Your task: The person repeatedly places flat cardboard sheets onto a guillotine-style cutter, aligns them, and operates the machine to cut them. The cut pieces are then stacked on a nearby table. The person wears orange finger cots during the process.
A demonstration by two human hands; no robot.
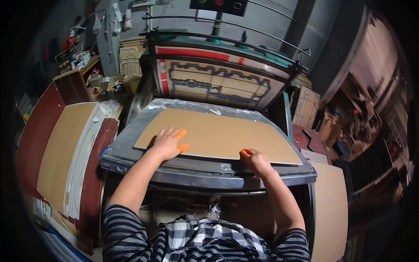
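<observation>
A tan cardboard sheet (218, 131) lies across the grey metal bed (131, 131) of a die-cutting press. My left hand (168, 144) rests flat on the sheet's left part, fingers spread, with orange finger covers on the thumb and a finger. At the front edge, right of centre, my right hand (255, 161) is closed, its orange-covered fingertips pinching the sheet's edge; the underside of that grip is hidden. Behind the bed, the upright frame carries a wooden die board (218, 85) with dark, stepped cutting outlines.
To the left, a stack of tan sheets (65, 153) stands beside dark red boards (98, 170). Another tan sheet (330, 209) lies at the lower right. A control box (220, 6) and metal rails are above the press. Loose scraps (109, 85) clutter the back left.
</observation>
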